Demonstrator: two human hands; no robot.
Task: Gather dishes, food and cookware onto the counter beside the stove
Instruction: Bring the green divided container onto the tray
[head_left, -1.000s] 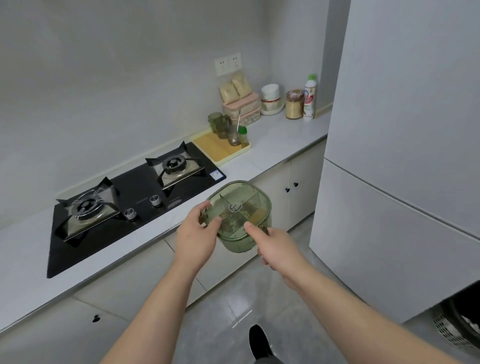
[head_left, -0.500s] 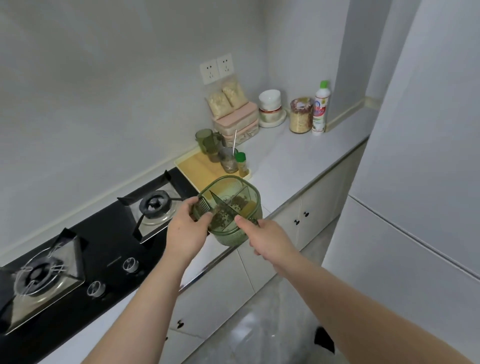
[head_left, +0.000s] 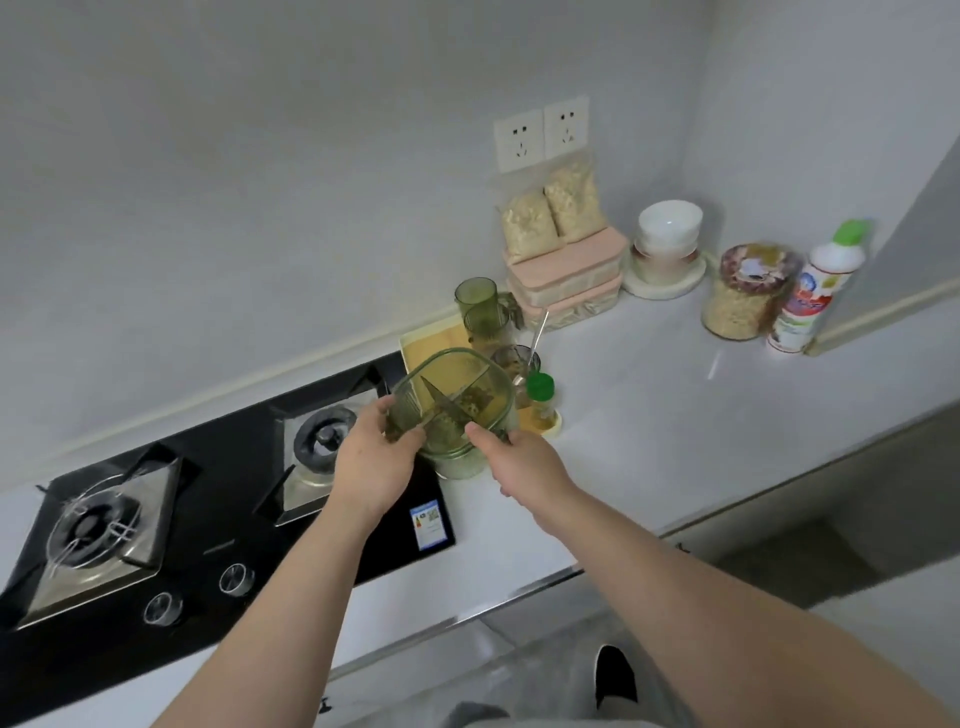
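The stove (head_left: 156, 525) sits at left. The left hand (head_left: 375, 462) and right hand (head_left: 524, 460) grasp opposite sides of the green tub (head_left: 453, 410), likely to keep its divided contents level. It hangs over the counter (head_left: 675, 431) just beside the stove, short of the 2 cups (head_left: 480, 309).

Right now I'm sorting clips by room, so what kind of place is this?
Most likely a home kitchen: a two-burner gas stove set into a white counter, wall sockets above it, and stacked bowls and a jar of food along the wall.
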